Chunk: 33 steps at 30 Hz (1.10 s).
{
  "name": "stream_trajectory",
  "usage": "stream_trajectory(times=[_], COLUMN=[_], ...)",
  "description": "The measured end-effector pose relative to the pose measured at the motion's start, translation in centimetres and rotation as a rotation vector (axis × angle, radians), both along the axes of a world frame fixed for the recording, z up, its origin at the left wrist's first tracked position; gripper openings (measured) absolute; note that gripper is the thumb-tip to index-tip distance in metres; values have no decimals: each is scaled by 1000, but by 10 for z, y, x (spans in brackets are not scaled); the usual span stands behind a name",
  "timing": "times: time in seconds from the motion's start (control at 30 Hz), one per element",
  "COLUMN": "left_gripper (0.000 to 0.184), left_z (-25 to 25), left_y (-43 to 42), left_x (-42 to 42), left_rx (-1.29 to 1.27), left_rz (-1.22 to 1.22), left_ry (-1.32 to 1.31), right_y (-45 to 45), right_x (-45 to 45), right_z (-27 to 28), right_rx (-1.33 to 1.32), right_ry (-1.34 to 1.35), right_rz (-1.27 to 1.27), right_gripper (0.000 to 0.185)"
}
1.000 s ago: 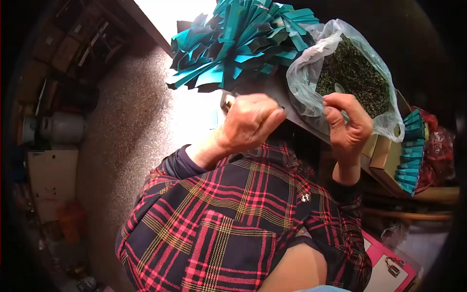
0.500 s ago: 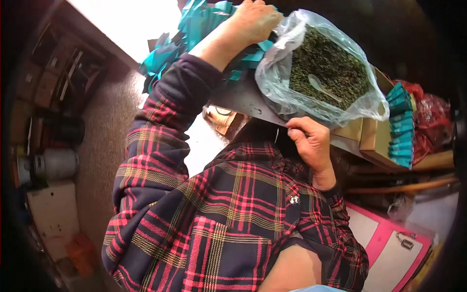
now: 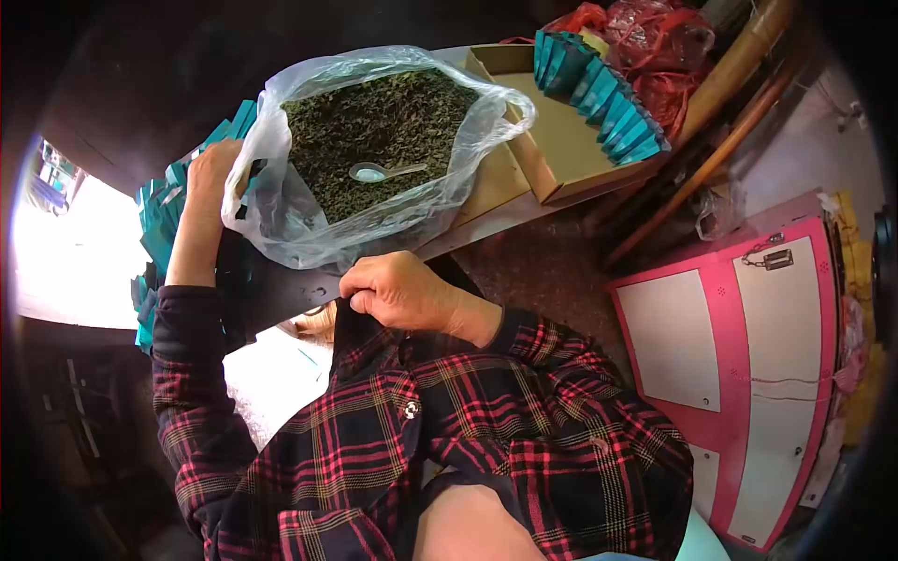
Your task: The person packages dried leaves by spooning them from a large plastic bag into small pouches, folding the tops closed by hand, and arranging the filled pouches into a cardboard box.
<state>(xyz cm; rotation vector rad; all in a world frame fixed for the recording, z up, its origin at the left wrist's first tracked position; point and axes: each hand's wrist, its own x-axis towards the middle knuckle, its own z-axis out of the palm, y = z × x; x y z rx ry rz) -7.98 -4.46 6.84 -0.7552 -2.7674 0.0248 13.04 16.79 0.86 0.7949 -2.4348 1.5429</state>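
Observation:
My left hand (image 3: pixel 210 174) reaches among the folded teal papers (image 3: pixel 166 210) at the left, beside the plastic bag; its fingertips are hidden. My right hand (image 3: pixel 393 292) is closed with thumb and fingers pinched, just below the bag at the table's front edge; anything between its fingers is too small to make out. A clear plastic bag (image 3: pixel 271 140) stands wide open on the table (image 3: pixel 285 292), filled with dark green dried leaf bits (image 3: pixel 374 117). On the leaf bits lies a clear plastic spoon (image 3: pixel 369 173).
A shallow cardboard box (image 3: pixel 561 145) stands right of the bag, with a row of folded teal papers (image 3: pixel 599 93) in it. Behind it are red plastic bags (image 3: pixel 655 47). Wooden poles (image 3: pixel 720 140) and a pink-and-white cabinet (image 3: pixel 734 346) are at the right.
The view has swung right, so bag and box appear further left. My left hand has gone from in front of me out to the teal papers. My right hand stays pinched near the table edge.

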Motion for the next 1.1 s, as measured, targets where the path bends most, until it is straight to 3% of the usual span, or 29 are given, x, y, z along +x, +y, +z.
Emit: stream_trajectory(times=[0.07, 0.1, 0.13, 0.2, 0.33, 0.47, 0.57, 0.6, 0.7, 0.77, 1.0, 1.1], left_gripper=[9, 8, 8, 27, 9, 16, 17, 17, 14, 16, 6, 5], left_z=[1, 6, 5, 4, 33, 88, 130, 132, 141, 119, 31, 13], left_y=[4, 5, 5, -5, -28, -55, -52, -37, 39, 80, 125, 130], left_x=[2, 2, -3, -16, -2, 20, 73, 94, 165, 177, 146, 150], left_rx=[-39, -118, -119, -163, 138, 361, 264, 265, 475, 684, 550, 527], left_rz=[67, 96, 94, 115, -71, -36, 41, 39, -275, -572, -377, -408], left_ry=[29, 4, 4, 79, 361, 529, 753, 753, 693, 519, 210, 90], right_y=[1, 2, 2, 2, 1, 4, 2, 2, 1, 4, 38, 41], right_x=[-1, 0, 0, 0, 0, -1, -1, -1, 2, 6, 26, 23], right_z=[-1, -1, -2, -4, -6, -3, -1, -1, 6, 10, 40, 51], right_rx=[4, 4, 3, 2, -7, -4, -29, -59, -84, -92, -176, -126], right_ry=[-4, -10, -10, 3, -15, -20, -20, -6, 26, 74, 619, 651], right_rz=[-7, -11, -13, -14, -10, -7, -13, -13, -46, -93, -454, -489], right_gripper=[11, 11, 11, 11, 11, 11, 10, 10, 10, 9, 13, 24])
